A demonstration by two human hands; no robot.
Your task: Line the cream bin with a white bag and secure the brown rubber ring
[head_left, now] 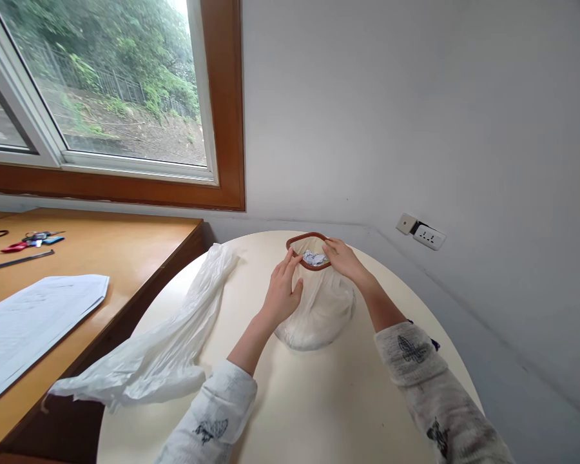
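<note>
A brown rounded ring (314,269), like the rim of a small trash bin, is at the far side of the round table. Thin white plastic bag film (319,316) shows inside it and spreads out below toward me. Crumpled printed paper (315,258) lies within the ring's opening. My left hand (284,291) touches the ring's left side with its fingertips, fingers stretched and thumb apart. At the right side, my right hand (344,259) has its fingers closed on the ring; its thumb is hard to make out.
A loose white plastic bag (174,341) stretches across the table's (333,399) left side and over its edge. On the wooden desk (140,241) at left are paper sheets (38,316), keys (37,238) and a slim dark tool (17,261). A wall socket (429,236) is at right.
</note>
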